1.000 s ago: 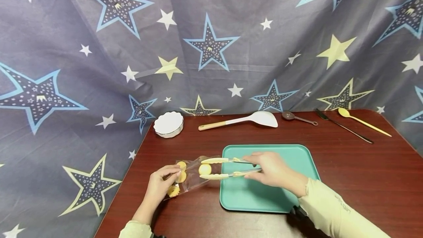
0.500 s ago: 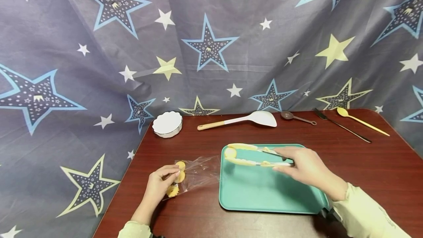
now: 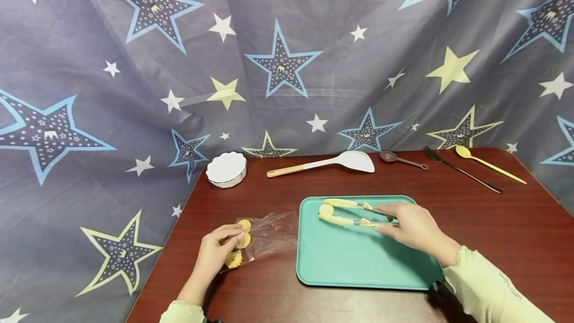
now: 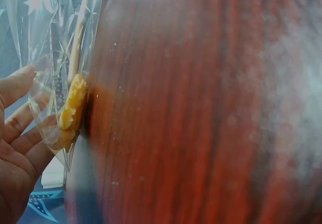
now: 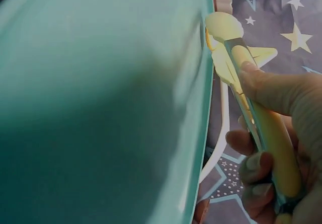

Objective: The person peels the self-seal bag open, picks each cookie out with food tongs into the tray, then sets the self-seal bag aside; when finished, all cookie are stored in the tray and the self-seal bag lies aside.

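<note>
Gripping tongs (image 3: 338, 221), the right hand (image 3: 414, 227) has unreadable sleeve marks (image 3: 508, 286).

White spatula (image 3: 343, 160) just beside brown spoon (image 3: 389, 156)

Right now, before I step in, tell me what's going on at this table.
A person is handling small yellow pieces with tongs. The right hand grips the yellow-tipped tongs, which hold one round yellow piece over the back left part of the teal tray. The left hand pinches a clear bag with more yellow pieces inside, left of the tray. Behind, a white dish and several utensils, including a white spatula, line the table's back edge.
</note>
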`<state>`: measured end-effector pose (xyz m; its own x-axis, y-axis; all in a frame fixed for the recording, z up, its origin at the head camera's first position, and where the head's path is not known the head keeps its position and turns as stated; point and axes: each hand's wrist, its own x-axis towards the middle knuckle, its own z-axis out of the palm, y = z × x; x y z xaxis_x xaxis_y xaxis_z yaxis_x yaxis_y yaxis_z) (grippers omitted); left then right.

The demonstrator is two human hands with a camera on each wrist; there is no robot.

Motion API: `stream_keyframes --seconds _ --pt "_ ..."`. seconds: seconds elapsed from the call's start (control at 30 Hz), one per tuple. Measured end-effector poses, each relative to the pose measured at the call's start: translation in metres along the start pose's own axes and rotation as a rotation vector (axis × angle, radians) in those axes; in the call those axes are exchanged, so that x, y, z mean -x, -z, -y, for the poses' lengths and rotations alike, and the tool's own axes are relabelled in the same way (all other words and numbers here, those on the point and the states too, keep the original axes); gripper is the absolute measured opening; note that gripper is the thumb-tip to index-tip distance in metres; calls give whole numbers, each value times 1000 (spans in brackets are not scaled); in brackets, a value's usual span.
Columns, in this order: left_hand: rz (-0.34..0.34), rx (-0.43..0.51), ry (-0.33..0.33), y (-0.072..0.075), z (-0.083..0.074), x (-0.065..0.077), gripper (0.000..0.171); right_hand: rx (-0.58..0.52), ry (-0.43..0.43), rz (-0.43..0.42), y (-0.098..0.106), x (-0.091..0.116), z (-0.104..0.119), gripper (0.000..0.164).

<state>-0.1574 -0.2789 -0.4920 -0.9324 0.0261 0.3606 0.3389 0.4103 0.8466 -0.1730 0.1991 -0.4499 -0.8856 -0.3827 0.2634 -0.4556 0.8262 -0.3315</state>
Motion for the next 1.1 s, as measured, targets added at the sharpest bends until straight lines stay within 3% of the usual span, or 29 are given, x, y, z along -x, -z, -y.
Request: stream_keyframes --seconds 0.3,0.5,0.63,0.8,1.1 --pt "7 -21 45 0 -2 0 9 1 -12 23 2 0 0 57" --pt "6 -27 43 0 -3 0 10 2 9 -20 7 4 2 61" --pt "16 -27 63 -1 -18 0 11 -8 32 -53 11 4 7 60" --pt "24 -14 55 0 -37 1 11 -18 99 -117 16 1 18 56" --pt "17 -18 53 1 -37 3 11 -27 241 -116 15 -8 45 46"
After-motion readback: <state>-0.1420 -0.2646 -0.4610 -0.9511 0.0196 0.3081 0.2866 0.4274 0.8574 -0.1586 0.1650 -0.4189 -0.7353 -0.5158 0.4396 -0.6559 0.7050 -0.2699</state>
